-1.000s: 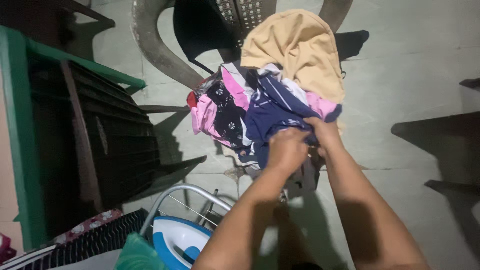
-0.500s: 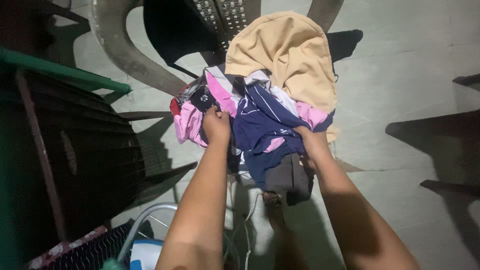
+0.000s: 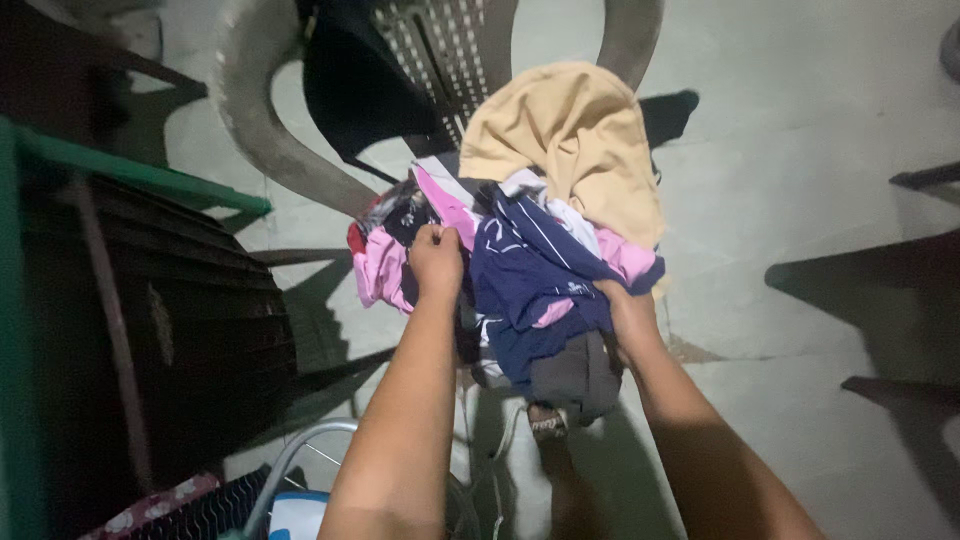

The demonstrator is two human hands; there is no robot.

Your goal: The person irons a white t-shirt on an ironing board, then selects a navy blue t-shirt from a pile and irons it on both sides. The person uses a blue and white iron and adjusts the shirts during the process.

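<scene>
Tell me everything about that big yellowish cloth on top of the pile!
The tan cloth is a soft, plain fabric with no pattern, maybe a towel or a top. It lies crumpled and draped over the far end of the heap of clothes, rounded at the top, one edge hanging down the right side. It rests on a navy striped garment and a pink one, against the plastic chair. Neither hand touches it.

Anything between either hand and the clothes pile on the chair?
Nothing visible. The left hand is already closed on pink and dark floral cloth at the left of the heap of mixed clothes on the grey plastic chair. The right hand grips the navy striped garment at the front.
</scene>
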